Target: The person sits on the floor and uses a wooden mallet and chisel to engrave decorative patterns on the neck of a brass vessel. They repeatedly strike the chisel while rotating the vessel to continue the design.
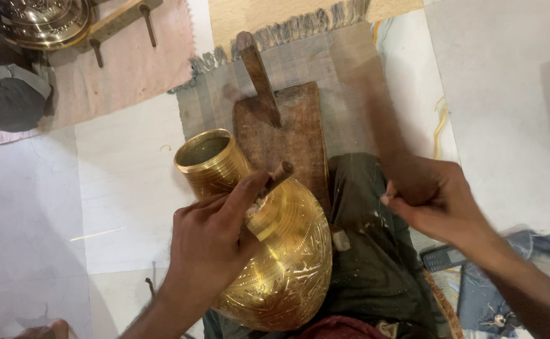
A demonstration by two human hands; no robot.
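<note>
We have the brass pot (268, 251) lying on its side at centre-bottom of the frame, resting across our lap on dark green cloth (369, 251), neck pointing to the upper left. Engraved pattern covers the lower belly; the shoulder looks plainer

Left hand (215, 242) sits on the pot's shoulder, grip closed round a small punch or chisel (280, 171) whose wooden-looking tip pokes out above the thumb, touching the brass. Right hand (435, 198) is raised at centre right, fist closed on a motion-blurred handle (375, 107) running up toward the top of the frame; the head is smeared, so we can't tell what kind of hammer it is

Behind the pot: wooden board (287, 135) with a wooden paddle (259, 78) on it, on a fringed grey mat (337, 56). A 2nd brass vessel (46, 22) at upper left. Dark phone-like thing (444, 256) by the right wrist

To do this well, in our judgement: keep the punch square to the surface, pot wedged so it can't roll, light even blows, fingers clear of the struck end
</note>
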